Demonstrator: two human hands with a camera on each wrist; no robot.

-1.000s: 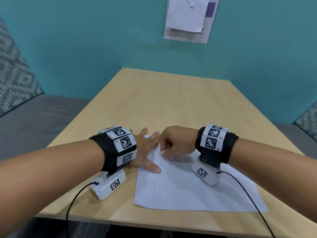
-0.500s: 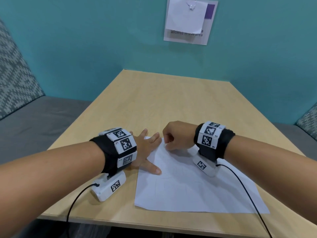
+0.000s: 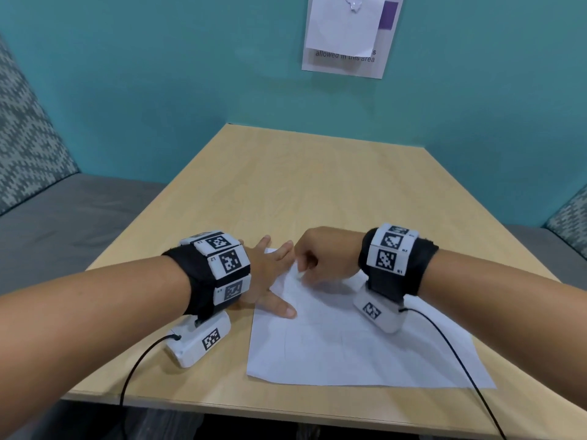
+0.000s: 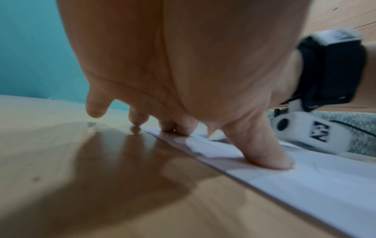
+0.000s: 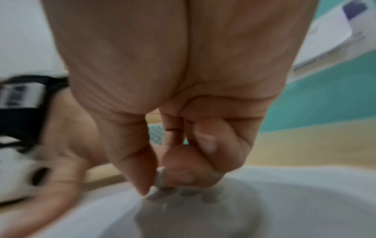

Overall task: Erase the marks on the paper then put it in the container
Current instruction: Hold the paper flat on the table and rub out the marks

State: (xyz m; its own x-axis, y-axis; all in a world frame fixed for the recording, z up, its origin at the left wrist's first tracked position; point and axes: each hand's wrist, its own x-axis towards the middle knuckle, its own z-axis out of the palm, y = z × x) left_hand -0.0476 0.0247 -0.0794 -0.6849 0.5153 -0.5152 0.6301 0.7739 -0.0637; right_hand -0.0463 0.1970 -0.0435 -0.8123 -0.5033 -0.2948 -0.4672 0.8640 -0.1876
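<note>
A white sheet of paper [image 3: 349, 338] with faint pencil lines lies flat near the table's front edge. My left hand [image 3: 270, 274] rests spread on the sheet's far left corner, with straight fingers [image 4: 266, 154] pressing the paper [image 4: 305, 180] down. My right hand [image 3: 324, 258] is curled just to the right of it and pinches a small white eraser [image 3: 300, 274] between thumb and fingertips. The eraser [image 5: 160, 180] touches the paper [image 5: 284, 201] near that corner. No container shows in any view.
The light wooden table [image 3: 301, 185] stretches away to a teal wall with a paper notice [image 3: 346, 33]. Grey bench seats with patterned cushions [image 3: 25, 147] flank the table. Black cables [image 3: 460, 360] trail from both wrist cameras over the front edge.
My right hand with the eraser shifted slightly away and back near the paper's far left corner, a rubbing motion. The left hand and the paper stayed put.
</note>
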